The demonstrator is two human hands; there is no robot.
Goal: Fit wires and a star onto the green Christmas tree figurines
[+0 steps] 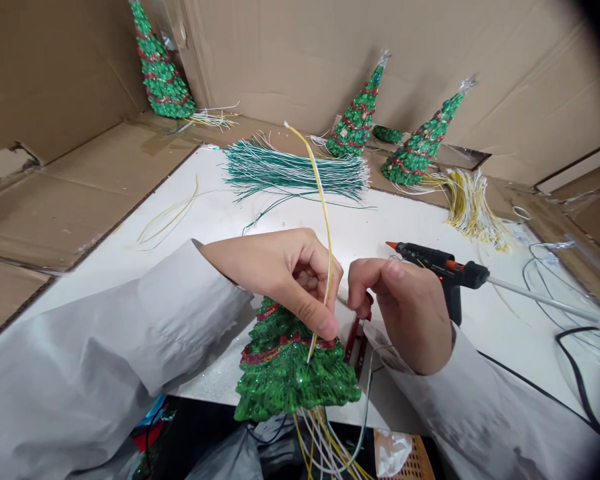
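My left hand (300, 283) pinches a yellow and white wire (323, 193) between thumb and fingers. The wire's long end rises above the hand, and its short lower end meets the green glitter Christmas tree (300, 377). This tree lies tilted at the table's front edge below my left hand, with red garland on it and several yellow, white and green wires hanging from its base. My right hand (405, 307) is close by on the right, its fingers curled; whatever they hold, if anything, is hidden. Red-handled pliers (359, 337) lie under it.
A black glue gun (440, 263) with an orange tip lies to the right. Bundles of green-white wires (295, 170) and yellow-white wires (473, 207) lie behind. Finished-looking trees (357, 120) stand along the cardboard wall (280, 60). Loose cables (575, 360) run at the right.
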